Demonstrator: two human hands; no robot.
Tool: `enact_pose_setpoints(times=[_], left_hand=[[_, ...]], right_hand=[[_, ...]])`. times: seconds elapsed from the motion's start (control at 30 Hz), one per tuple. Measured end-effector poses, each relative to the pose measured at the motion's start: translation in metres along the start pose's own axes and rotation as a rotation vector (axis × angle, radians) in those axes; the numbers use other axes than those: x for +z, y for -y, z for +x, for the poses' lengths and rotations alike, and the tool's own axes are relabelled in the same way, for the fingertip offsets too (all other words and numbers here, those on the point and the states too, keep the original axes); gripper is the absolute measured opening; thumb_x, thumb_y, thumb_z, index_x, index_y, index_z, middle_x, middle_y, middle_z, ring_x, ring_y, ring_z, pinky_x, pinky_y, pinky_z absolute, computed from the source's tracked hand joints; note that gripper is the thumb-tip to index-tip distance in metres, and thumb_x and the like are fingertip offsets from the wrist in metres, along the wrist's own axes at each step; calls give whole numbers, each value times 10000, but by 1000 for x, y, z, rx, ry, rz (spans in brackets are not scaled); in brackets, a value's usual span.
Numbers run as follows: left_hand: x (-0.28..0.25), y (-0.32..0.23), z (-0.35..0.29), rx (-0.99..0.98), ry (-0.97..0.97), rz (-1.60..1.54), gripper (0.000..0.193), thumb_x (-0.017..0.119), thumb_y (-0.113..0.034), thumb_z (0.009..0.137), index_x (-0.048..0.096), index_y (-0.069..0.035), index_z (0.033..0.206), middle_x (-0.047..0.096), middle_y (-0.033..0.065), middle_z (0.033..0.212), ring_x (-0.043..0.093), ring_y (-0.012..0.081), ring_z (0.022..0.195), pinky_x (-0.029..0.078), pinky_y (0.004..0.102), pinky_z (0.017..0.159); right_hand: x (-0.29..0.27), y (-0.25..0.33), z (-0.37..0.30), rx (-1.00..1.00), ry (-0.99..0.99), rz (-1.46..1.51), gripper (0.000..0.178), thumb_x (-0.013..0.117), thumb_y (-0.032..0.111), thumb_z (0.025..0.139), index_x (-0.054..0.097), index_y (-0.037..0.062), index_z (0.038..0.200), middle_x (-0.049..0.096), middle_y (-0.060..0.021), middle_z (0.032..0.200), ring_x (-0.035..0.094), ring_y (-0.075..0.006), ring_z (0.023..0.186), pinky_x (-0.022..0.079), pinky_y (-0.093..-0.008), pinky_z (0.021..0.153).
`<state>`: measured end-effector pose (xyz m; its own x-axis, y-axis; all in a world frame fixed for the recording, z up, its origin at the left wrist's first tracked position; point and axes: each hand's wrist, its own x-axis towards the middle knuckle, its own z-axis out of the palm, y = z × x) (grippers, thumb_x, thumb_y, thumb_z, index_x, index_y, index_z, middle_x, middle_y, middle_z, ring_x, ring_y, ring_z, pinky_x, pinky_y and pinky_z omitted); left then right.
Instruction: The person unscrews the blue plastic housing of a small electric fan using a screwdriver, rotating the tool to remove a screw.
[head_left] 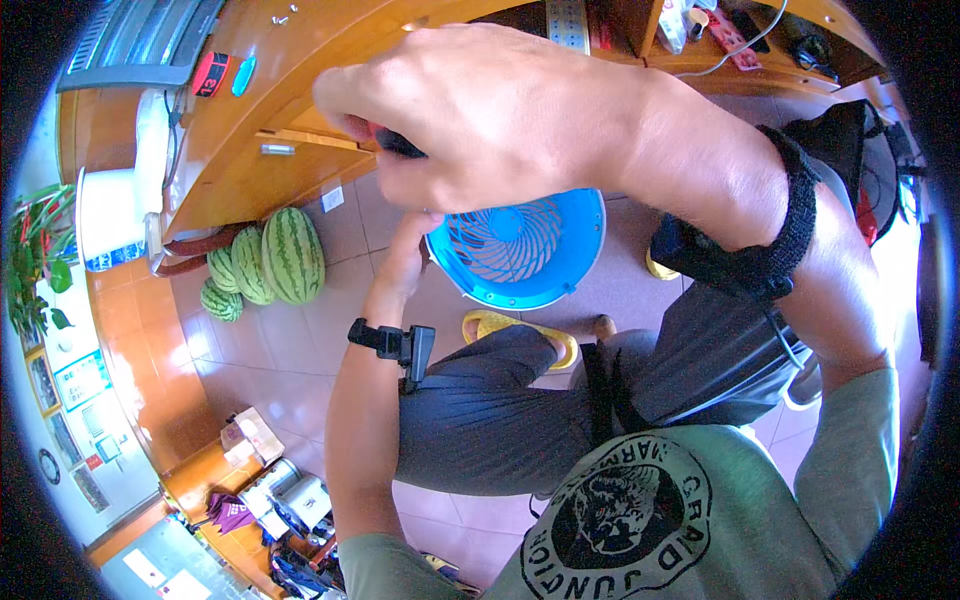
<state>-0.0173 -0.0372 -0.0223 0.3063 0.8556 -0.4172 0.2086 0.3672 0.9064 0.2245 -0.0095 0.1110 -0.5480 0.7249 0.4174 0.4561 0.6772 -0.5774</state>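
Blue plastic forms the round, slotted basket (514, 296), its rim a smooth ring and its base a whorl of curved openings; it sits in front of the person's knees, over the tiles, though whether it rests on them cannot be told. Left of the basket, tiled floor (345, 310) stretches as far as a row of striped watermelons (293, 256), well apart from the rim. Beyond the basket runs the edge of a wooden desk (225, 180), and on its near side a ridged yellow slipper (492, 326) lies just below the rim, leaving little room there.

The right forearm crosses above the basket's right side, and the right hand (470, 120) hangs over the far rim, hiding part of it, wrist level and knuckles up. Its fingers curl tightly round a small dark object (402, 144) (a touch of red shows at one end; its kind cannot be made out). The left hand (402, 258) reaches up at the basket's left edge, a fingertip by the rim; the other fingers are hidden, so their grip cannot be told. Below the basket's left side, a black woven strap (372, 338) rings the left wrist, and soft grey trousers (490, 415) spread nearer the body.
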Motion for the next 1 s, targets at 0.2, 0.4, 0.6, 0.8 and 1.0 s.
enact_pose_setpoints(times=[0.2,0.4,0.6,0.8,1.0], left_hand=[[-6,9,9,-38,150,-44,686,551,-311,894,388,-36,1501,602,104,1343,634,187,1172,497,337,1007],[-7,13,11,-34,135,-51,686,541,-315,903,377,-35,1508,594,108,1351,627,190,1184,489,333,1016],[-8,9,11,-35,173,-57,672,539,-313,907,387,-35,1500,595,108,1348,620,190,1190,483,337,1021],[0,-5,4,-99,116,-49,671,541,-315,903,388,-39,1495,599,107,1338,620,187,1186,485,341,1015],[-6,2,5,-97,107,-65,686,544,-346,904,380,-43,1498,611,93,1321,633,187,1165,495,343,1002]], right_hand=[[5,-5,5,105,-22,-200,294,594,234,844,724,-22,904,709,-275,842,718,-432,815,590,-507,767],[1,-4,0,98,-25,-105,262,608,220,849,721,-12,896,703,-277,837,709,-441,821,582,-507,775],[-12,-8,-6,-2,-23,-15,201,619,181,840,689,4,905,697,-258,833,692,-447,819,562,-521,754],[-36,-10,5,-47,240,257,216,580,124,918,524,-80,959,658,-273,738,691,-435,714,579,-471,692],[-12,-4,-7,-227,24,176,246,566,98,916,510,-105,1043,661,-287,756,698,-419,715,584,-455,669]])
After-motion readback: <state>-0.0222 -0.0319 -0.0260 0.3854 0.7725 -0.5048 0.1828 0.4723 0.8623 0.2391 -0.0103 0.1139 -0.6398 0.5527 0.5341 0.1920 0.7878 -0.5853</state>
